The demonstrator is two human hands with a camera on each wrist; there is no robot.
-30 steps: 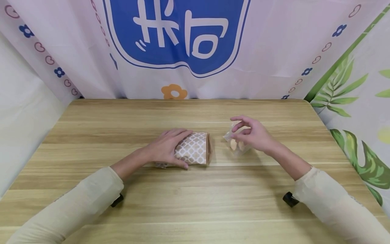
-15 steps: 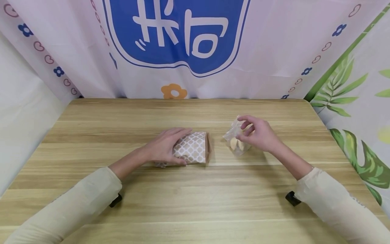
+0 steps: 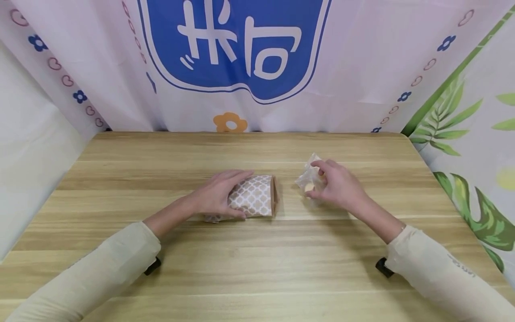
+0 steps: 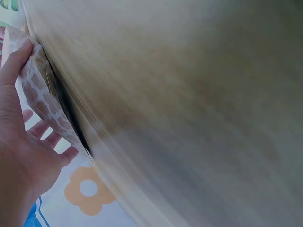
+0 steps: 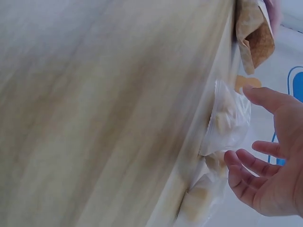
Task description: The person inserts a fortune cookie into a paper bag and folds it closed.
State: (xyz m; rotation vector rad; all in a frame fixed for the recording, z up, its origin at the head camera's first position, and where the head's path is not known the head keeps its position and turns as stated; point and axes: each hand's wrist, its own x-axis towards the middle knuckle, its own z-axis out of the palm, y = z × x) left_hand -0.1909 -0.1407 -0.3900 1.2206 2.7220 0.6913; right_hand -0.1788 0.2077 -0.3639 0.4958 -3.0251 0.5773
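Observation:
My left hand grips a brown paper bag with a white lattice print, lying on its side. Its thumb is along the near side and its fingers over the far side. The bag's mouth faces right. At the right, a clear plastic packet with pale yellow pieces inside lies partly hidden under my right hand. In the right wrist view, the thumb and bent fingers stand apart at either end of the packet. Further wrapped pale pieces show below it there.
Everything rests on a light wood table. A white curtain with a blue emblem hangs behind its far edge, and a leaf-patterned cloth hangs on the right.
My right hand lifted slightly off to the right, then came down closer around the clear packet, its fingers lower now. My left hand has stayed on the paper bag.

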